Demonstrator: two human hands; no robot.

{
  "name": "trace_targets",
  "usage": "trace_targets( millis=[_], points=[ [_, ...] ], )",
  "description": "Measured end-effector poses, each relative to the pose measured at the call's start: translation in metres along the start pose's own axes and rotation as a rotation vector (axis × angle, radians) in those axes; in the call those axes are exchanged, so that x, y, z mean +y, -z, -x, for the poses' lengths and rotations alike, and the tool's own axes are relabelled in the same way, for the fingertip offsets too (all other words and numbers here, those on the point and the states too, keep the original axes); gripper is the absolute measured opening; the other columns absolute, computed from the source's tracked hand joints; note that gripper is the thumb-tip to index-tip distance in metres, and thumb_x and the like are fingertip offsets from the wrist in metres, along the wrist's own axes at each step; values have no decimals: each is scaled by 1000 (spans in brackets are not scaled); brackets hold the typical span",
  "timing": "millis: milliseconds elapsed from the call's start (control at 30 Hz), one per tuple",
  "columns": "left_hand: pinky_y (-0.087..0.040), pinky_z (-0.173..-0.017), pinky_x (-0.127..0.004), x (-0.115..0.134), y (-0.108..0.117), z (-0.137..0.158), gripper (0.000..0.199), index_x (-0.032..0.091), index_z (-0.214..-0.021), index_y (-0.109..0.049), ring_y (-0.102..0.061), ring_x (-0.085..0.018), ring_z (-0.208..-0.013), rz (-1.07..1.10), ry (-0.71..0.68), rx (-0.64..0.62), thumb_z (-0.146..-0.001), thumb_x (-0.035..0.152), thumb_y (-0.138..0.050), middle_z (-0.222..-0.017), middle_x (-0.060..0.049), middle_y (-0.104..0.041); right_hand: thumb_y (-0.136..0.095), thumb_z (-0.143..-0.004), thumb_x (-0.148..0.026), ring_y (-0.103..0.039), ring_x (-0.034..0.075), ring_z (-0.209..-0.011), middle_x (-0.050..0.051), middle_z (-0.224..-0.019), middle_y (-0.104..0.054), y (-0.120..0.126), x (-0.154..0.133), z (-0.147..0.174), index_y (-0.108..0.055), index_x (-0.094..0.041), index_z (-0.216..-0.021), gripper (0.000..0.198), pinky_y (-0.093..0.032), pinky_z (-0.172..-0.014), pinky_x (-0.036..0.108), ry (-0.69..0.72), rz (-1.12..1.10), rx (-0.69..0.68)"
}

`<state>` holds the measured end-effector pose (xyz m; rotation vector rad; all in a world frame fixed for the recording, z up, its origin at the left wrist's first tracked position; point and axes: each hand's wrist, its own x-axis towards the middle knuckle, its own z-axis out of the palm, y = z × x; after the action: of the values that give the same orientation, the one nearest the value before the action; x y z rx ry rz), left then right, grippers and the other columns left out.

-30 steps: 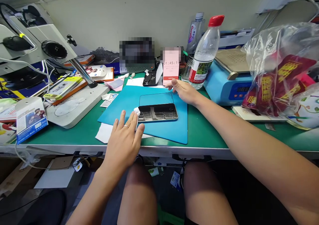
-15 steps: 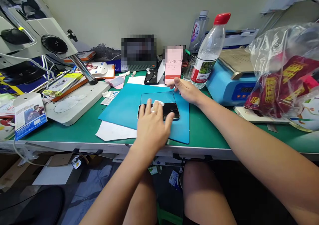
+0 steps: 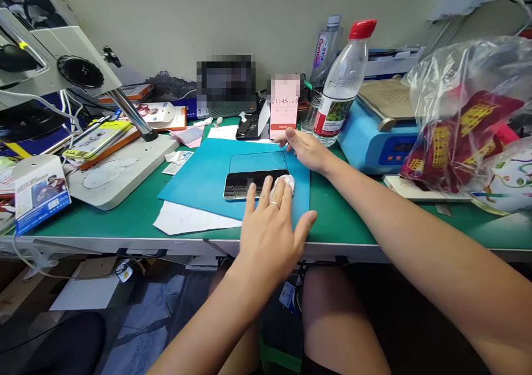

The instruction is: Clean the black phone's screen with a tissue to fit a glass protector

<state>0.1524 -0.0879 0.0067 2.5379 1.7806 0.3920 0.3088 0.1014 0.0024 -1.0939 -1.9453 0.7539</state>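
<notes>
A smartphone [image 3: 239,185] with a dark glossy screen lies flat on the blue mat [image 3: 199,170]. My left hand [image 3: 272,214], ringed and with fingers stretched out, presses a white crumpled tissue [image 3: 288,183] at the phone's right end. Part of the tissue is hidden under the fingers. Just behind the phone lies a thin clear glass sheet [image 3: 257,162] with a dark outline. My right hand [image 3: 305,149] hovers or rests by the mat's back right corner, thumb apart from the fingers, with nothing visible in it. Its fingertips are near the base of an upright phone [image 3: 284,109] showing a timer.
A red-capped bottle [image 3: 338,87] stands behind my right hand, beside a blue device with a metal plate [image 3: 374,137]. A clear bag of red packets [image 3: 461,137] fills the right. At left are a microscope stand [image 3: 120,175] and several boxes. White paper [image 3: 187,219] sticks out under the mat.
My left hand and the tissue have slid right along the phone, uncovering its left part. My right hand keeps its place by the mat's corner. The view has shifted slightly.
</notes>
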Motion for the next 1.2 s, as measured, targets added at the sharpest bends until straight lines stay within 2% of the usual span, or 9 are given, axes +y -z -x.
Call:
trace_targets(
  millis=[133, 300, 467, 667, 800, 967, 1067, 1200],
  points=[
    [-19, -133, -62, -29, 5, 20, 69, 13, -166, -39, -23, -34, -165, -42, 46, 1, -114, 55, -21, -173, -3, -35, -21, -85, -98, -68, 25, -92, 14, -110, -77, 1, 1, 0, -80, -16, -114, 105, -54, -84, 37, -2, 3, -2],
    [-22, -130, -69, -69, 14, 28, 64, 11, -165, -41, -25, -39, -163, -96, 127, 1, -115, 47, -23, -172, -7, -38, -23, -85, -98, -68, 25, -91, 14, -110, -77, 1, 1, -1, -81, -17, -112, 103, -54, -84, 38, -1, 6, 4],
    [-23, -130, -66, -78, 18, 19, 63, 11, -165, -42, -25, -38, -163, -100, 155, -19, -115, 46, -25, -171, -8, -40, -25, -85, -97, -68, 25, -91, 14, -109, -77, 1, -1, 0, -81, -17, -112, 102, -54, -84, 37, -1, 12, 2],
    [-22, -130, -65, -68, 16, -2, 64, 6, -162, -45, -26, -41, -163, -79, 182, -13, -115, 47, -28, -170, -13, -43, -20, -85, -97, -68, 25, -95, 13, -109, -77, 0, -1, -1, -80, -17, -111, 104, -53, -89, 38, 14, 34, 6],
    [-23, -131, -61, -37, 9, -22, 68, 6, -162, -45, -27, -41, -162, -49, 138, -17, -114, 52, -29, -170, -13, -43, -20, -85, -98, -68, 25, -94, 14, -108, -77, -1, 0, -2, -80, -15, -112, 106, -53, -88, 38, 21, 32, 3],
    [-22, -133, -56, 3, -1, -41, 78, 4, -164, -40, -26, -36, -164, -2, 45, -19, -113, 61, -26, -170, -13, -43, -19, -85, -98, -68, 25, -91, 15, -110, -76, -1, 1, -1, -80, -14, -113, 108, -54, -83, 37, 18, 16, -2],
    [-21, -133, -58, 8, -2, -35, 78, 3, -165, -37, -25, -37, -164, 9, 32, -9, -113, 60, -26, -172, -13, -40, -19, -85, -98, -68, 25, -91, 14, -108, -76, 0, 1, -1, -81, -16, -110, 106, -54, -83, 37, 22, 19, -3],
    [-21, -133, -60, 2, 0, -11, 75, 7, -166, -37, -24, -35, -164, 10, 7, -7, -113, 59, -24, -173, -9, -38, -18, -86, -97, -69, 26, -95, 13, -108, -77, 0, 0, -1, -80, -16, -110, 105, -54, -87, 38, 31, 34, 7]
  ],
)
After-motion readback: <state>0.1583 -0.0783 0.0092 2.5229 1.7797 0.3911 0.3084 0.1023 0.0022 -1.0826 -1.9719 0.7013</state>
